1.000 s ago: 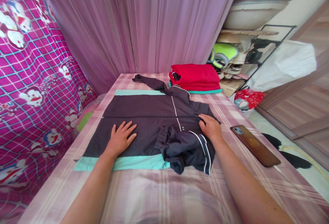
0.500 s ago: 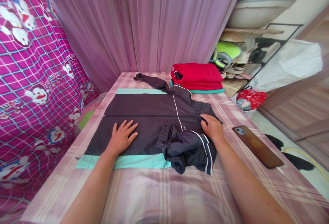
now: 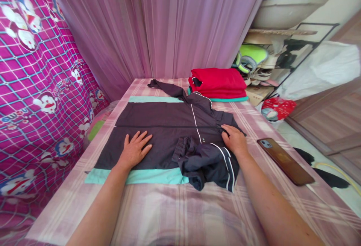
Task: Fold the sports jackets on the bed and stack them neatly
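Observation:
A dark grey zip jacket (image 3: pixel 163 125) with teal side bands lies spread across a pink plaid surface (image 3: pixel 175 208). Its near sleeve (image 3: pixel 205 163) is bunched over the front; the far sleeve trails toward the curtain. My left hand (image 3: pixel 135 150) rests flat on the jacket's lower body, fingers spread. Near the collar end of the zip, my right hand (image 3: pixel 234 140) lies on the jacket with fingers curled onto the cloth; whether it grips the fabric is unclear.
A folded red garment stack (image 3: pixel 218 84) on something teal sits at the far right corner. A phone (image 3: pixel 284 160) lies on the right side of the surface. Mauve curtain (image 3: pixel 169 28) behind, patterned pink sheet (image 3: pixel 36 88) left, shoe rack (image 3: pixel 270 61) and bags right.
Both hands stay in place on the jacket. Only the camera view drifted slightly.

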Available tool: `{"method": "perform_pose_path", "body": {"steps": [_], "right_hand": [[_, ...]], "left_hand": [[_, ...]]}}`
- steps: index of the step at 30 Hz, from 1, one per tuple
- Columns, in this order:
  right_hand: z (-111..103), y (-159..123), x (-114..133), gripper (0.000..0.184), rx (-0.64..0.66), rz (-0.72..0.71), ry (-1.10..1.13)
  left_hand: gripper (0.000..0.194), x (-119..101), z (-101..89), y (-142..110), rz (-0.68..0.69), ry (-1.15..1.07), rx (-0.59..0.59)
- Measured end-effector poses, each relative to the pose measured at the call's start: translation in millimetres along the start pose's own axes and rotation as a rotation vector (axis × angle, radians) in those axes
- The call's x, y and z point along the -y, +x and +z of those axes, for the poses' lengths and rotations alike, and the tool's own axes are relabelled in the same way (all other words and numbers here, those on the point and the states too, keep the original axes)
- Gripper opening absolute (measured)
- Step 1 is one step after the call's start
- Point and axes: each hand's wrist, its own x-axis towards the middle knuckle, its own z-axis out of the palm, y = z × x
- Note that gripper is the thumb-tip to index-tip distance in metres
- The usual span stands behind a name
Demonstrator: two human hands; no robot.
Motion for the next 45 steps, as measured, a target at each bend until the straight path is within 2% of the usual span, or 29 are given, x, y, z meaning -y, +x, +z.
{"method": "perform_pose_path", "body": {"steps": [22,38,45], "right_hand": [[3,-1,-3,0.035,0.022,-0.009,-0.019],[-5,1,6,0.035,0.071,0.074,-0.043],[-7,2,6,0.034,0.08,0.113,0.031]], "left_hand": [[0.049,-2,-4.6,0,-0.019,0.007,0.068],[0.05,1,-3.8,1,-0.007,0.033,0.063],[0.05,2,-2.8,3,-0.008,0.031,0.06]]}}
